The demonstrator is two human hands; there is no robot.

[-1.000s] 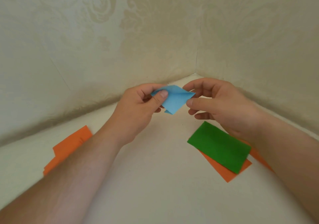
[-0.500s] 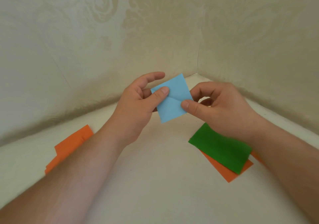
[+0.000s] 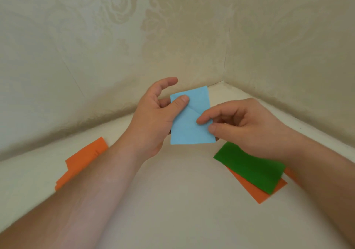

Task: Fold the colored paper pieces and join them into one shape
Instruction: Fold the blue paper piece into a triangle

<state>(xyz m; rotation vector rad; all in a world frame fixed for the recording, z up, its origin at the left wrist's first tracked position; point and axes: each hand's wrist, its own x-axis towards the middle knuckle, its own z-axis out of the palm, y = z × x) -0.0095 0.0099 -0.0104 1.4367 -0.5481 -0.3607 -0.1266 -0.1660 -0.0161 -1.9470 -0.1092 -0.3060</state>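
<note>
From the head camera, a blue paper (image 3: 192, 122) is held upright in the air above the pale tabletop (image 3: 182, 200), near the corner where 2 patterned walls (image 3: 115, 37) meet. The left hand (image 3: 153, 122) pinches its left edge — thumb pressed on the front, the other fingers behind, the index finger lifted free. The right hand (image 3: 245, 127) pinches the right edge between thumb and index fingertip, just beside a diagonal crease. Below the right hand a green paper (image 3: 249, 170) lies on an orange paper (image 3: 263, 193); more orange sheets (image 3: 82, 160) lie beside the left forearm.
</note>
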